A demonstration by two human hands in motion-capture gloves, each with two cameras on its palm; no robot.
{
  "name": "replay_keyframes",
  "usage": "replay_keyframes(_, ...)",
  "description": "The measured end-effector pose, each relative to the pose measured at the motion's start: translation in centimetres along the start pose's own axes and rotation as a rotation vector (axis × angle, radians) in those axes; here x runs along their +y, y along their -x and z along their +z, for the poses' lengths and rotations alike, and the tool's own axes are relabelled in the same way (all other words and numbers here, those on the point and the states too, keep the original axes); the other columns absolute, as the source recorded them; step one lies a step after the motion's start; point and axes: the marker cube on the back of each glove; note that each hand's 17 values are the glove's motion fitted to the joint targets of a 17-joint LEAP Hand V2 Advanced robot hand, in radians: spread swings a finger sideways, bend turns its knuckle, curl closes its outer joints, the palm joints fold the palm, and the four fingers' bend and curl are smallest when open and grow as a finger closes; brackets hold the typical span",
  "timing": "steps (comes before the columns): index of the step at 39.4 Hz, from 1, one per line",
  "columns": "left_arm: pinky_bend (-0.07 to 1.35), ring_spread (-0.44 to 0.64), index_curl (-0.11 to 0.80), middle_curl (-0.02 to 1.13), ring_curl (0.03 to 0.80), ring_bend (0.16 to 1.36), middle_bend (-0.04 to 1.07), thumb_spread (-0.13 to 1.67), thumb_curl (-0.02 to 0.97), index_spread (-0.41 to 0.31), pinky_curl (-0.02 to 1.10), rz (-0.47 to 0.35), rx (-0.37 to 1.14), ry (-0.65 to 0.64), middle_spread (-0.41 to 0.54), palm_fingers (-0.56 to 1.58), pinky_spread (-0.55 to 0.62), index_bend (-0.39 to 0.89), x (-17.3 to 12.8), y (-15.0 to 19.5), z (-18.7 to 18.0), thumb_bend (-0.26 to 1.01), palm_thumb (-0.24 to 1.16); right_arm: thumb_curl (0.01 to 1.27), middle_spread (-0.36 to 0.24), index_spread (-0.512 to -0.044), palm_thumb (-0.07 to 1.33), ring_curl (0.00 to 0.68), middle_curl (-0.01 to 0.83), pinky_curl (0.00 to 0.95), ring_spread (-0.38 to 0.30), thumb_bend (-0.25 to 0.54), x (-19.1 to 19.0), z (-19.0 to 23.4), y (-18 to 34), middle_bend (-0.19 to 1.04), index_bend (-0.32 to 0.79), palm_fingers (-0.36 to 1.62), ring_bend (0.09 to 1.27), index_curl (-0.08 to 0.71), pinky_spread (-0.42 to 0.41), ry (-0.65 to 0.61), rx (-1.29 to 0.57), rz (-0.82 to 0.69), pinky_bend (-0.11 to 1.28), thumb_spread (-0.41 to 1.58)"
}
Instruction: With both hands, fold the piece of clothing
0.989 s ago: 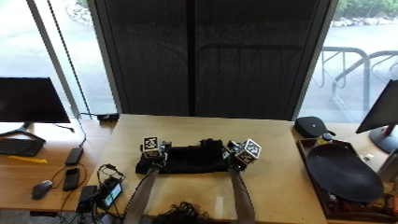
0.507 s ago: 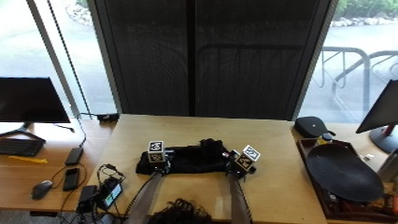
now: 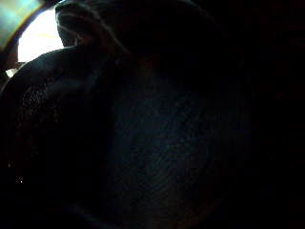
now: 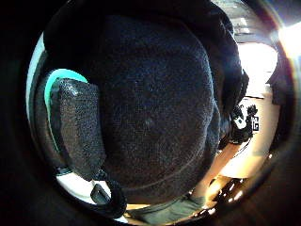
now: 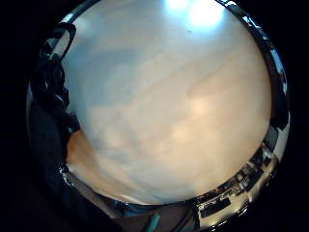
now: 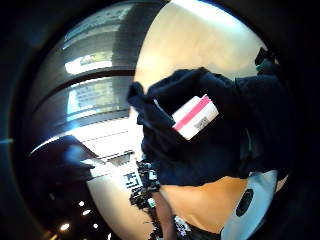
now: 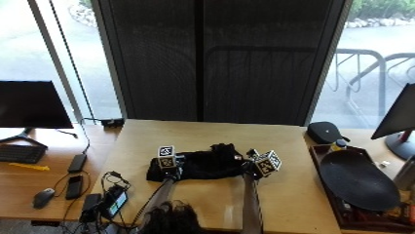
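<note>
My left hand (image 7: 170,165) and right hand (image 7: 254,169) sit at either end of the black garment (image 7: 202,165) bunched between them on the desk (image 7: 285,146); I cannot tell either grip.

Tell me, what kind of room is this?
Probably an office or lab workspace. Wooden tables hold a computer monitor, a keyboard and a mouse, and big windows look onto a paved area outside.
</note>
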Motion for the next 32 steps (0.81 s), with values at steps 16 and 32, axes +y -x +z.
replay_keyframes(16,0.32,0.27,0.375,0.4,0.343,0.52,0.2,1.54,0.159,-0.104,0.34,0.033,0.232,0.013,0.029,0.18,0.48,0.13,-1.1,-2.2,-1.9,0.0,0.13,0.51,-0.126,-0.156,1.16,0.445,0.508,0.411,-0.208,0.029,0.9,-4.0,4.7,0.4,0.06,1.04,0.69,0.12,-0.284,-0.127,-0.17,-0.034,0.78,0.84)
replay_keyframes(32,0.28,0.24,0.34,0.42,0.341,0.57,0.27,1.54,0.206,-0.082,0.33,0.042,0.41,-0.22,0.001,0.28,0.48,0.14,0.0,2.0,-16.6,0.05,0.26,0.57,-0.119,-0.18,1.19,0.447,0.504,0.413,-0.207,-0.021,-0.5,6.2,20.0,0.3,0.04,1.09,0.67,0.11,-0.299,-0.276,0.138,-0.473,0.79,0.68)
